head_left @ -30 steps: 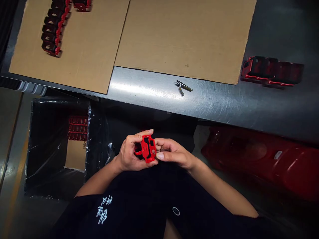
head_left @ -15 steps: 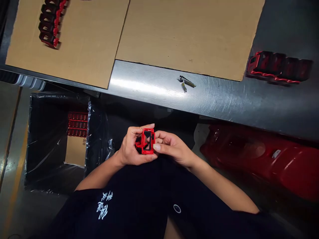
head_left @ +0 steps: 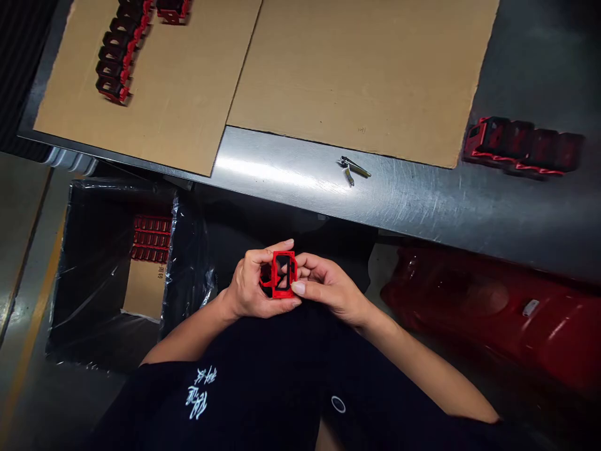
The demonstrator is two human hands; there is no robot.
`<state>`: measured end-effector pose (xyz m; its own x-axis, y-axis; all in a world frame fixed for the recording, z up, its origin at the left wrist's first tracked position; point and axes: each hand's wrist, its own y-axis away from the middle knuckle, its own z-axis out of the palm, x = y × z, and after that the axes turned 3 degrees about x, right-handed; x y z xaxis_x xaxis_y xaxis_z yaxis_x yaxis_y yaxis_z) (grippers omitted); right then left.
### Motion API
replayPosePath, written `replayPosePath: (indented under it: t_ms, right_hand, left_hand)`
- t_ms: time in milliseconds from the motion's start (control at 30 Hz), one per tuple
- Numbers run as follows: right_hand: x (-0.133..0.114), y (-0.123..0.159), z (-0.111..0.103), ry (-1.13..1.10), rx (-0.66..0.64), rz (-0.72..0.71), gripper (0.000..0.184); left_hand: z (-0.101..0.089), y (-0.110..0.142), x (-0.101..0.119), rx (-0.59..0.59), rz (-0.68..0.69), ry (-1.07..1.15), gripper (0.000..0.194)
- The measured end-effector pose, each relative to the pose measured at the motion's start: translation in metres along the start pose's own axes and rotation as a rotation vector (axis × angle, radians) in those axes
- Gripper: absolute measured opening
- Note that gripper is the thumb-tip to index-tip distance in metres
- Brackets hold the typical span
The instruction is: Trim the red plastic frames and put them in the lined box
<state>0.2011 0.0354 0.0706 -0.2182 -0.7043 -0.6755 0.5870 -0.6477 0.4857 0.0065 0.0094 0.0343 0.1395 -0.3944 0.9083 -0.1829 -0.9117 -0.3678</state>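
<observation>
Below the steel table, a black-lined carton holds stacked red plastic parts; to its right, the left hand and right hand pinch a hollow red plastic frame between fingers and thumbs.

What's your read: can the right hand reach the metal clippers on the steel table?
Probably, once it lets go: the right hand shares the red plastic part with the left hand; only bare steel lies before the metal clippers.
</observation>
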Motion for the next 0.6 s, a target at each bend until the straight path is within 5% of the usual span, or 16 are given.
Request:
replayPosePath:
  t_ms: [600]
  right_hand:
    - [-0.0019,-0.0043,0.0031,0.001,0.103,-0.013,0.032]
  left_hand:
    - [0.0011,-0.0015,-0.0016,0.027,0.005,0.0,0.083]
